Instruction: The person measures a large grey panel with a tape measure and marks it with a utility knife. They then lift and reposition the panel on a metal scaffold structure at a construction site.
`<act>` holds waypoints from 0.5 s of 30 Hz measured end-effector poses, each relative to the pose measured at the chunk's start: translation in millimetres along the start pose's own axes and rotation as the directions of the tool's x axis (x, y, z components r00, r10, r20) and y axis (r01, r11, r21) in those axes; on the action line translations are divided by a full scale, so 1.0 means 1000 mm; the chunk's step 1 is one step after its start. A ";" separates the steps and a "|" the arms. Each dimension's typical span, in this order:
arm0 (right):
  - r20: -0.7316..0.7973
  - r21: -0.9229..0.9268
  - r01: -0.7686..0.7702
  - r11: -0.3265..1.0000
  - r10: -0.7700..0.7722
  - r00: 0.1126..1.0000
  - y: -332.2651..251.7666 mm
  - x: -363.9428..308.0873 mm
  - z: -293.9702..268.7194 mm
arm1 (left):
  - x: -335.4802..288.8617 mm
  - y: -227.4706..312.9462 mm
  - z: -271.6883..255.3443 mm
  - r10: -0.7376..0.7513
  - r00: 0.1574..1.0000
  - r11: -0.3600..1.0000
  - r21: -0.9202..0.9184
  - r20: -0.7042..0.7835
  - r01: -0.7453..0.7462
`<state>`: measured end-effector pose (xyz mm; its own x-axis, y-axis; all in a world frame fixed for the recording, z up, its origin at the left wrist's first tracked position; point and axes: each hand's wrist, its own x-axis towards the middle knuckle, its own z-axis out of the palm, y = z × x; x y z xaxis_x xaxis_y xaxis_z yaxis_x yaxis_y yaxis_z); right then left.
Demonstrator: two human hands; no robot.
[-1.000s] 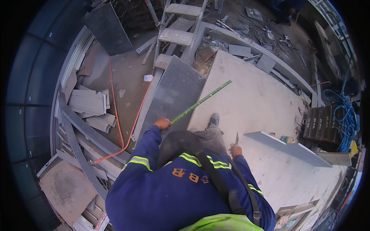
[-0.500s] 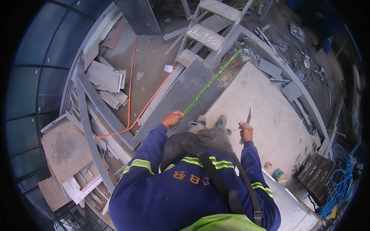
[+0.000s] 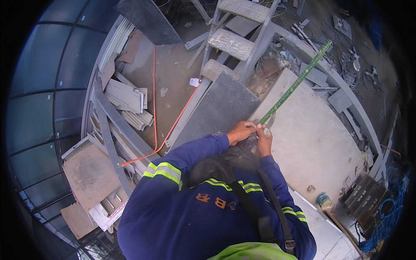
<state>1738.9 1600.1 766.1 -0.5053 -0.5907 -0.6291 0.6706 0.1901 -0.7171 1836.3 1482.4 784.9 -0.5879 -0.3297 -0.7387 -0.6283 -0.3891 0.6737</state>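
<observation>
A long green tape measure blade (image 3: 299, 84) with dark markings slants up and right from my two hands. My left hand (image 3: 242, 132) is closed at its near end, fingers pinched together. Close beside it, my right hand (image 3: 264, 141) is also closed, its thumb against the tape's near end. A thin pale knife blade (image 3: 274, 115) shows faintly beside the tape, just above my right hand; its handle is hidden in the fingers. Below the hands are my dark trousers. A pale flat slab (image 3: 312, 130) lies beneath the tape, and a dark grey board (image 3: 216, 108) is to the left.
A dusty metal step ladder (image 3: 232, 43) stands ahead. An orange cord (image 3: 155, 99) runs over the floor at left, near stacked offcuts (image 3: 125, 95) and a long grey beam (image 3: 106, 134). At right are a can (image 3: 323, 200), dark blocks (image 3: 366, 203) and tangled blue rope (image 3: 383, 229).
My hands have come together; the right moved left and the left moved right. The tape swung rightward with the left hand. The knife, plain earlier, is now mostly hidden. My view shifted slightly.
</observation>
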 end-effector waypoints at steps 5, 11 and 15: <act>0.040 0.179 0.003 0.984 -0.010 0.999 -0.008 0.024 0.000 | -0.054 0.042 -0.028 0.254 0.967 0.737 0.645 0.008 -0.199; -0.023 0.306 -0.013 0.952 0.021 1.000 -0.036 0.065 -0.028 | -0.174 0.130 -0.107 -0.296 0.935 0.615 0.788 0.195 0.031; -0.174 0.233 0.139 0.962 -0.100 0.980 -0.043 0.121 -0.076 | -0.218 0.157 -0.138 -0.510 0.860 0.486 0.834 0.027 0.262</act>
<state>1607.4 1580.3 698.0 -0.6564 -0.4612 -0.5970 0.7015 -0.0823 -0.7079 1936.3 1374.4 1048.6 -0.1987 -0.0619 -0.9781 -0.8841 0.4419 0.1517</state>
